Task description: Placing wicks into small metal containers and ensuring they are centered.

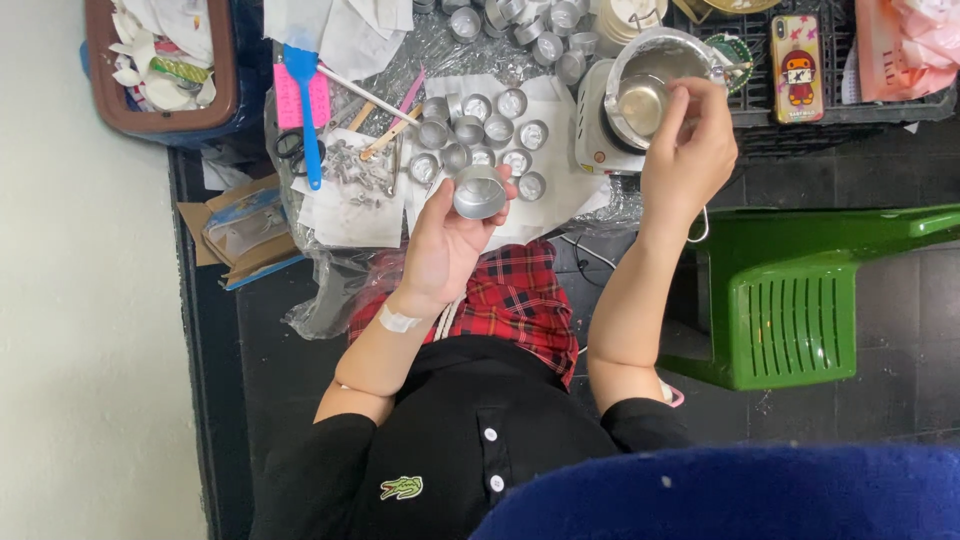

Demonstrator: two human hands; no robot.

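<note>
1 small metal cup (479,192) is gripped upright in the left hand (450,240), clear of the cups on the table (345,215), while the right hand (688,150) is closed on a small pouring vessel (642,103) kept over the lined pot (655,75).

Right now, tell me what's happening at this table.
A person in a black shirt sits at a cluttered worktable. Their left hand holds a small round metal cup, open side tilted away. Their right hand is raised beside a metal pot that sits on a small white heater. More metal cups stand in rows on white paper, with a blue spatula to their left and a green plastic chair nearby.
</note>
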